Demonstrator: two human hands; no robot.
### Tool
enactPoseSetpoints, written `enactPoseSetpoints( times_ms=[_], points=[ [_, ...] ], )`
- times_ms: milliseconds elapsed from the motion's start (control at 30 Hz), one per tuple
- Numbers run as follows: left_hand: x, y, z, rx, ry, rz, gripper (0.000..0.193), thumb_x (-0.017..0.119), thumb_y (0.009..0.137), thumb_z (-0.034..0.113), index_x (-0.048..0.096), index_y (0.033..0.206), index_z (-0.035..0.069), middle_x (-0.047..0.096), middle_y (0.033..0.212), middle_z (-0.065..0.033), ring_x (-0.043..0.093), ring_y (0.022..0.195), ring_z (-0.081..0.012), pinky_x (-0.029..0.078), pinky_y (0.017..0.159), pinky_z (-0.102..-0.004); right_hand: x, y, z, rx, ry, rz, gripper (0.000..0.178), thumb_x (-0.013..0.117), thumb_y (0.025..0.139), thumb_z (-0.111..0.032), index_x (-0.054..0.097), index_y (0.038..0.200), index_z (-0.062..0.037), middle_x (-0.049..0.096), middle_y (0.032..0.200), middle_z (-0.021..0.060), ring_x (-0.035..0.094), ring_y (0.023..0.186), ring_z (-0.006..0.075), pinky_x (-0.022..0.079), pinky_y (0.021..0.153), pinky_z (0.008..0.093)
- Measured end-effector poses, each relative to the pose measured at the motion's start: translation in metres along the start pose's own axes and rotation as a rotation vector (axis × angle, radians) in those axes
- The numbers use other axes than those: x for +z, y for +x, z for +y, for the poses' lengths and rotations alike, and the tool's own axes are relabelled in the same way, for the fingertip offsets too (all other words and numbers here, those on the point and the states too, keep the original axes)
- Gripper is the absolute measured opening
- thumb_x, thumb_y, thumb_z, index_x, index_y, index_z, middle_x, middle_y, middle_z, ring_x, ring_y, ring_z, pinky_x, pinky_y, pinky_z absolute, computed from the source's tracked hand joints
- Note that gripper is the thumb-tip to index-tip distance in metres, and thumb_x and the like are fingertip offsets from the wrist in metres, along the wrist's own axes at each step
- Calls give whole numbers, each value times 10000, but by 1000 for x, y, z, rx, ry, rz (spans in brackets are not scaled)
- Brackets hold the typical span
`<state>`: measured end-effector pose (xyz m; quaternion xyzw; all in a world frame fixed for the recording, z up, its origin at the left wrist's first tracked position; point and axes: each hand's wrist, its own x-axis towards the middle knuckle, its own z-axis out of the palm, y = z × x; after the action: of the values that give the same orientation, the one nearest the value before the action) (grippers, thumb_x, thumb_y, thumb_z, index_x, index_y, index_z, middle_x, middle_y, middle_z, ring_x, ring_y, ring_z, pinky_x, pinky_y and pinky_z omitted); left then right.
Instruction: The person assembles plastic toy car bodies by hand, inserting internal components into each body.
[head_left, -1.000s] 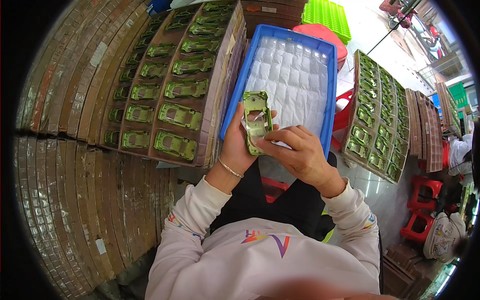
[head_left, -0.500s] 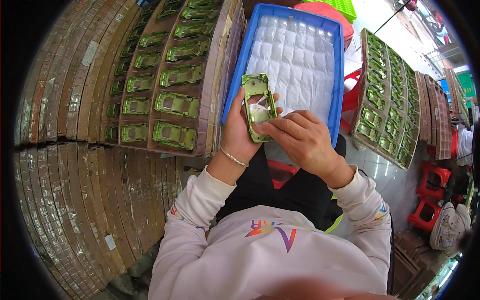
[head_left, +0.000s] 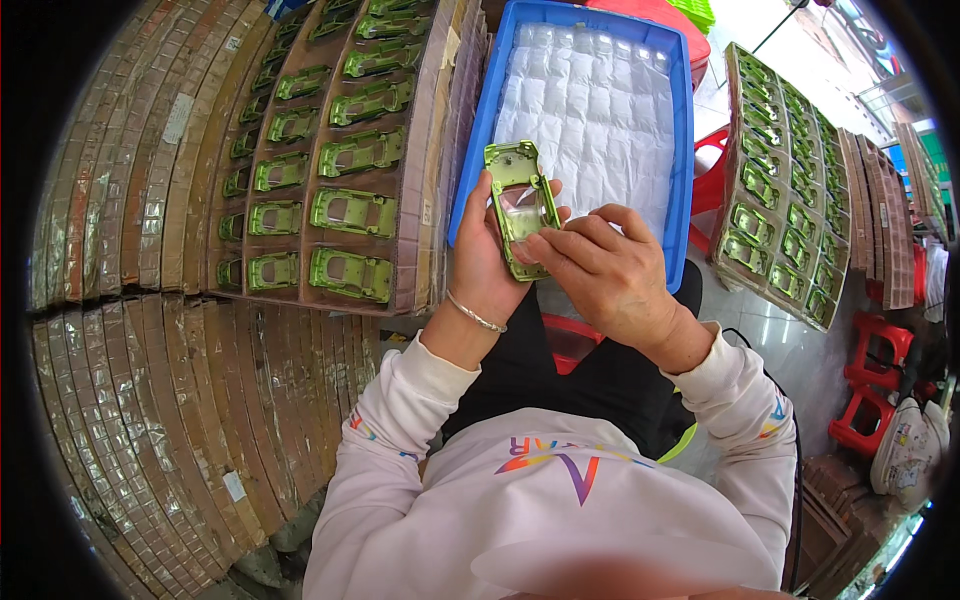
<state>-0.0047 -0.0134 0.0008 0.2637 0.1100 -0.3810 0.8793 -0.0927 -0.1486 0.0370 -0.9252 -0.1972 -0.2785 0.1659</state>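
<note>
My left hand [head_left: 486,255] is closed around a green toy car body shell [head_left: 515,158], held lengthwise with its hollow inner side up. Inside the shell's middle opening sits a clear plastic window piece [head_left: 526,212], which catches the light. From the right, my right hand [head_left: 610,268] reaches over the shell's near end. Its thumb and fingertips are pinched together on the near end of the clear piece; the fingers partly hide that contact. Below both hands is my dark-trousered lap [head_left: 520,370].
A blue tray [head_left: 683,150] with white pocketed packing [head_left: 585,100] lies beyond my hands. At the left stands a compartmented tray [head_left: 400,230] of green car shells, beside stacked brown trays [head_left: 150,400]. Another shell tray [head_left: 790,200] is at the right, near red stools [head_left: 868,375].
The view has shifted slightly. My right fingertips remain at the shell's near end with a small change in finger pose, and the clear piece catches the light differently. My left hand keeps its hold.
</note>
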Motion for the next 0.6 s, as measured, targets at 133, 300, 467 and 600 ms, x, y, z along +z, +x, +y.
enactPoseSetpoints(
  times_ms=[133,300,467,600],
  points=[
    [4,0,-1,22,-12,2,492,414,989,455,540,1223,40,641,1091,-167,648,904,-316,539,846,-420,0,4,-1,-11,-4,-50,314,649,707,-140,683,1012,-76,665,969,-3,614,846,153,460,817,342],
    [2,-3,2,23,39,-58,521,384,1004,428,500,1297,13,604,1187,-182,598,1053,-276,482,964,-396,1,3,-1,-28,-10,-65,320,644,713,-143,678,1026,-84,659,986,-1,615,863,158,466,829,344],
    [6,-4,4,8,22,-88,516,388,1003,420,504,1292,8,605,1185,-178,593,1073,-268,483,960,-388,0,5,-3,0,-55,-136,312,633,729,-156,671,1034,-100,666,1012,-4,613,880,142,445,797,328],
    [8,-3,3,70,135,-19,492,386,1007,408,522,1258,7,622,1153,-166,600,1074,-255,487,941,-372,5,6,0,2,-74,-225,286,616,750,-166,660,1027,-106,671,1019,-4,601,867,135,424,798,309]
  ],
)
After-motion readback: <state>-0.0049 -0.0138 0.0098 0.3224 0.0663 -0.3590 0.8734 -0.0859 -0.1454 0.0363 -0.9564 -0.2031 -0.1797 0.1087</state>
